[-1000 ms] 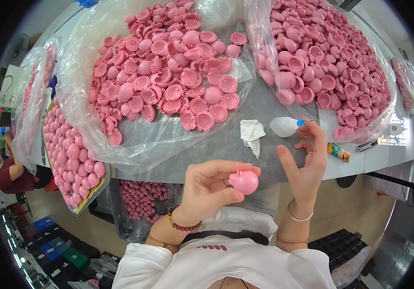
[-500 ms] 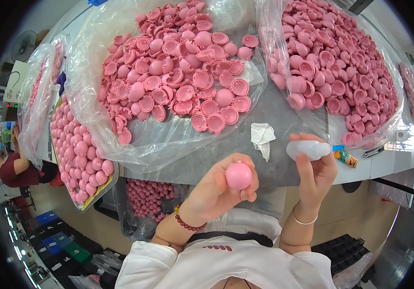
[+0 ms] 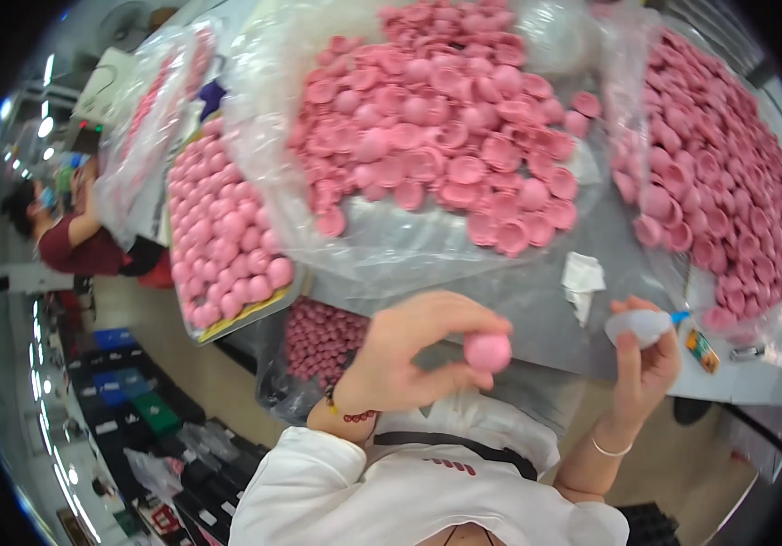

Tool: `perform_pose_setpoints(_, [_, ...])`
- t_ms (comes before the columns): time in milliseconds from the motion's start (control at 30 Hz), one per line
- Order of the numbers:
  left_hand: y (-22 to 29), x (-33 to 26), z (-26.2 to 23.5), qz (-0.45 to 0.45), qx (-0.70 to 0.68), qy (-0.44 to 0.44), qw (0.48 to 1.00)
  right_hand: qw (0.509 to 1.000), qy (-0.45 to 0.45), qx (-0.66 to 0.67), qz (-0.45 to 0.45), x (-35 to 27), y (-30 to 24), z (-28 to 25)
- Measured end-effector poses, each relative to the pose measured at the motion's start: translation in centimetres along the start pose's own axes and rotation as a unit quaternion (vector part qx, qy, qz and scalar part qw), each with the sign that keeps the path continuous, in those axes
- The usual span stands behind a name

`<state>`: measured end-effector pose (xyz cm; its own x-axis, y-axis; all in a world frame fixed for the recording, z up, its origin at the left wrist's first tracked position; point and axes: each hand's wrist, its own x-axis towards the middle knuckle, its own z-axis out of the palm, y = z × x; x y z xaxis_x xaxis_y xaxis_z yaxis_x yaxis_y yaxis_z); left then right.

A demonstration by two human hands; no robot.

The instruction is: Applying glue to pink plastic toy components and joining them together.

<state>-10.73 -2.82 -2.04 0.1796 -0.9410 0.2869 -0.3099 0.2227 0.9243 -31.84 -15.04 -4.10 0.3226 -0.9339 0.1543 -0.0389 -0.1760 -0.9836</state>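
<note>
My left hand (image 3: 414, 350) pinches a round pink ball (image 3: 487, 352) between thumb and fingers, above the table's front edge. To its right, my right hand (image 3: 648, 369) is closed round a translucent white squeeze bottle (image 3: 637, 327), lying nearly level with its blue tip (image 3: 680, 318) pointing right. Ball and bottle are apart. Beyond my hands, loose pink half-shells (image 3: 450, 164) are heaped on clear plastic. A crumpled white tissue (image 3: 582, 278) lies on the grey tabletop between that heap and my right hand.
More pink half-shells (image 3: 714, 196) fill a plastic bag at the right. On the left stands a tray (image 3: 247, 320) of closed pink balls; a lower bag holds pink balls (image 3: 318, 338). A small orange-and-green packet (image 3: 702, 352) lies near the bottle. Far left, a person in a maroon top (image 3: 86, 246) sits.
The view has swung so the scene sits further right. My left hand has turned and now holds the ball at its fingertips, pointing right. My right hand still holds the bottle.
</note>
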Motion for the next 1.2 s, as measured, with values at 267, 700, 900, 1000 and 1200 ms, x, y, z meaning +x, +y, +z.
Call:
perform_pose_setpoints(267, [-1.6,-4.5,-12.3,-0.090,0.472,0.360,0.800,0.999,-0.044,-0.014,-0.004,0.0,0.2,0.0])
perform_pose_setpoints(700, [-1.1,0.7,-8.4,-0.071,0.543,0.322,0.773,0.997,-0.017,-0.072,-0.025,0.3,0.7,0.0])
perform_pose_setpoints(900, [-2.7,1.6,-7.8,-0.122,0.597,0.271,0.745,0.998,-0.014,-0.058,-0.026,0.3,0.4,0.0])
perform_pose_setpoints(1000, [-1.0,1.4,-6.8,-0.051,0.536,0.306,0.785,0.999,-0.015,-0.012,-0.037,0.2,0.5,-0.1])
perform_pose_setpoints(1200, [0.1,1.6,2.0,0.136,0.162,0.002,0.977,0.970,-0.100,0.221,0.026,-1.6,-2.3,2.0])
